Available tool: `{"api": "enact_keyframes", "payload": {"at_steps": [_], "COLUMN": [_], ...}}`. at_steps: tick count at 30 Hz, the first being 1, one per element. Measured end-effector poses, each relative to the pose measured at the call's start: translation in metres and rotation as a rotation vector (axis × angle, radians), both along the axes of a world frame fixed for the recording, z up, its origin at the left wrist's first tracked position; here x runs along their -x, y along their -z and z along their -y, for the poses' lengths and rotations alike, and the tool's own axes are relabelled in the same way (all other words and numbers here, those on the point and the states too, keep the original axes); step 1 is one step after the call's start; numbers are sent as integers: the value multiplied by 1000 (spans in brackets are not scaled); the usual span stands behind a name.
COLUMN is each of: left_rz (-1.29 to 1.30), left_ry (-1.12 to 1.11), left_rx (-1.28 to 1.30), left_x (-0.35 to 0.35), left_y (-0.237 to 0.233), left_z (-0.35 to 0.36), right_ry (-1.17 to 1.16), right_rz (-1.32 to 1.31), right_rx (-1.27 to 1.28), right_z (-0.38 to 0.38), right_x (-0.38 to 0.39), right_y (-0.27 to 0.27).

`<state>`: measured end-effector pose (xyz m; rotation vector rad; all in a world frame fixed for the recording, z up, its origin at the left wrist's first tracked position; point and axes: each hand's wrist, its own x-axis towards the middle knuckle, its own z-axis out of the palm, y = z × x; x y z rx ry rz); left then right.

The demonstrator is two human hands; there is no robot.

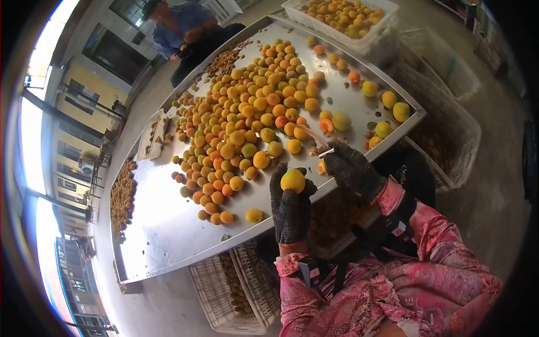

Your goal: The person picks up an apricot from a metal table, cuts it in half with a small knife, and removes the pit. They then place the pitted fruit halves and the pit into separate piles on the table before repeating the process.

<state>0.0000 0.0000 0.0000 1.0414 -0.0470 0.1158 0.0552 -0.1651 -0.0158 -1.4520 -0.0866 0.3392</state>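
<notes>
My left hand (292, 210), in a dark glove, is closed around a whole yellow apricot (292, 181) at the near edge of the metal table (168, 238). My right hand (352, 168), gloved too, grips what looks like a small knife (312, 136); its thin blade points up and left over the table. A cut apricot piece (322, 167) lies just below the right fingers. In front of both hands spreads a large heap of apricots (241, 121). An opened apricot half (326, 126) rests beyond the blade.
Apricot pits (122, 196) lie along the table's left side, more (224, 60) at the far edge. A small white tray (150, 135) stands at left. A full white crate (368, 42) is at the far right corner. Crates (224, 292) stand below. Another person (188, 28) sits across.
</notes>
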Motion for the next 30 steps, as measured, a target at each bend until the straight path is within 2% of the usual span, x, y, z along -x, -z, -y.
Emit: {"api": "enact_keyframes", "payload": {"at_steps": [2, 3, 5, 6, 7, 8, 9, 10, 11, 12, 14, 15, 17, 19, 21, 22, 24, 26, 28, 30], "left_rz": [-12, -47, -48, -41, -90, -133, -130, -93, -55, -55, -54, -55, 1, 7, 14, 27, 38, -58, -36, -12], "left_ry": [-140, -142, -309, -313, -233, -145, -149, -198, -245, -247, -270, -272, -136, -130, -120, -116, -111, -118, -98, -77], "left_rx": [41, 31, -584, -582, -93, 392, 396, 257, 119, 122, -342, -337, 5, -47, -100, -73, -47, 50, 59, 65], "left_x": [1, 19, 22, 23, 25, 26, 27, 29, 31, 32, 37, 39, 42, 44, 45, 45, 48, 52, 55, 58], "left_y": [-2, -10, -12, -8, 0, 5, 6, 8, 9, 6, -2, 0, 3, 4, 6, 8, 5, -3, -4, -6], "left_z": [10, -1, 3, -1, -4, -7, -6, -3, -2, -1, 3, 3, 2, 2, 2, 2, 2, 3, 1, -3], "right_ry": [-53, -56, -72, 87, 83, 26, -28, -33, 20, 77, 85, 95, 95, 99, 76, 74, 60, 15, -33, -51], "right_rz": [436, 401, 978, 1425, 1429, 1241, 1051, 1049, 1213, 1378, 1374, 1369, 1384, 1395, 1154, 1154, 1376, 1358, 1341, 1453], "right_rx": [134, 125, 416, 679, 684, 618, 550, 550, 636, 722, 703, 682, 692, 700, 674, 676, 811, 805, 803, 816], "right_z": [2, -14, -14, -13, -14, -16, -18, -18, -18, -17, -20, -21, -22, -24, -26, -24, -21, -19, -15, -9], "right_x": [8, 32, 45, 51, 58, 64, 68, 72, 74, 76, 79, 80, 83, 89, 96, 96, 96, 96, 95, 92], "right_y": [9, 8, 1, -14, -21, -26, -29, -29, -28, -28, -23, -21, -20, -22, -27, -26, -22, -23, -21, -17]}}
